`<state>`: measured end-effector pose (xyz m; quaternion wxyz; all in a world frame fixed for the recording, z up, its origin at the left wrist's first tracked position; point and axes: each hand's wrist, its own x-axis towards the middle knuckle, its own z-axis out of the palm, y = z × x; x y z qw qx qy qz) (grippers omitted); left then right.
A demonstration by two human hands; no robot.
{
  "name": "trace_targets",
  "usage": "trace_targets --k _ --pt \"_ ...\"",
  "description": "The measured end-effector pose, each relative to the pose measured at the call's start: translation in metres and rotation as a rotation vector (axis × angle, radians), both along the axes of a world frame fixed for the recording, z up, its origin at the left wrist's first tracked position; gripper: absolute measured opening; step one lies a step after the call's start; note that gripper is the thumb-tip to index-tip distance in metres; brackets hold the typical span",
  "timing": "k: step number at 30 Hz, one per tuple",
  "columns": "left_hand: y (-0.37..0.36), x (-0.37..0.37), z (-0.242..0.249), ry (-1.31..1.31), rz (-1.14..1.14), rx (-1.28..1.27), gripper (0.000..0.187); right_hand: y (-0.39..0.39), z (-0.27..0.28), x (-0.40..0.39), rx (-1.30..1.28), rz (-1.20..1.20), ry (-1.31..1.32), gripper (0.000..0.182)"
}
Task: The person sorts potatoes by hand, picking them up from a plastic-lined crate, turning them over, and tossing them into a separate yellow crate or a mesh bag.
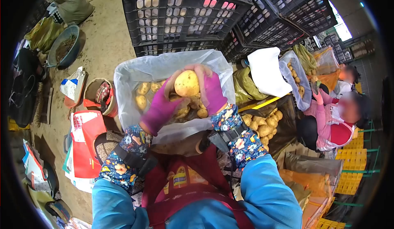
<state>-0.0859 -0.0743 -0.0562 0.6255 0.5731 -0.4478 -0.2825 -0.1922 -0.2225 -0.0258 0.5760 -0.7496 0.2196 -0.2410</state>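
A large yellow potato is held up between my two hands, over a crate lined with clear plastic. My left hand, in a purple glove, grips its left side. On the right side my right hand, gloved the same way, has its fingers round the potato's edge. Inside the liner lie several smaller potatoes, partly hidden beneath my hands. To the right of the crate rests a heap of potatoes on dark plastic.
Stacked black crates stand just beyond the lined crate. At left are a bucket, a red bag and a blue basin. A person sits at right near another plastic-lined container of potatoes.
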Motion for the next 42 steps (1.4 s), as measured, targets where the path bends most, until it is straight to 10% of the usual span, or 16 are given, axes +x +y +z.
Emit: trace_targets --k 2,5,6,9,14,17,23,25,27,28,29,30,33,36,39,42 --pt "0.002 0.0 0.004 -0.059 -0.001 0.017 0.074 0.001 0.002 -0.003 -0.445 0.032 -0.043 0.028" --pt "0.003 0.013 -0.009 -0.251 -0.015 0.057 0.067 0.006 -0.009 -0.002 -0.15 0.018 -0.043 0.025" --pt "0.007 0.025 -0.024 -0.338 -0.044 0.049 0.065 -0.01 -0.021 -0.007 -0.721 0.003 -0.033 0.02" --pt "0.019 0.028 -0.02 0.189 -0.027 -0.026 0.049 -0.024 -0.025 -0.009 0.646 0.056 -0.19 0.03" --pt "0.019 0.029 -0.004 -0.253 0.144 0.061 0.05 0.018 0.01 -0.005 0.056 0.291 0.278 0.058" --pt "0.01 0.013 0.008 0.671 0.018 -0.042 0.052 0.022 -0.011 0.003 0.163 0.375 0.111 0.059" --pt "0.021 0.019 0.031 0.607 0.01 0.088 0.05 0.023 -0.008 -0.009 1.138 0.279 0.098 0.05" --pt "0.019 0.022 0.016 -0.045 0.16 0.089 0.046 0.017 -0.018 -0.006 0.392 0.498 -0.02 0.04" --pt "0.01 0.013 0.007 0.064 0.119 0.089 0.043 0.015 -0.046 -0.003 -0.363 0.52 -0.233 0.037" --pt "0.012 0.012 0.022 0.106 0.127 0.257 0.042 0.023 -0.071 0.002 -0.367 0.449 -0.284 0.037" --pt "0.01 0.034 -0.02 -0.752 0.164 -0.034 0.041 0.025 -0.052 0.0 -0.178 0.423 -0.206 0.036" --pt "0.011 0.026 -0.002 -0.85 0.175 -0.041 0.042 0.028 -0.031 -0.003 0.026 0.377 -0.14 0.036" --pt "0.004 0.027 0.009 -0.642 0.079 0.171 0.045 0.028 -0.006 -0.014 0.262 0.208 0.016 0.037" --pt "0.0 0.017 -0.006 0.465 -0.016 0.129 0.05 -0.007 0.018 -0.068 0.015 0.242 -0.24 0.035" --pt "0.005 0.013 0.003 0.476 -0.008 0.145 0.054 -0.069 0.029 -0.155 -0.712 -0.05 -0.333 0.03" --pt "0.009 0.027 -0.011 0.594 0.038 0.15 0.057 -0.105 0.003 -0.265 -0.543 -0.437 -0.086 0.039"
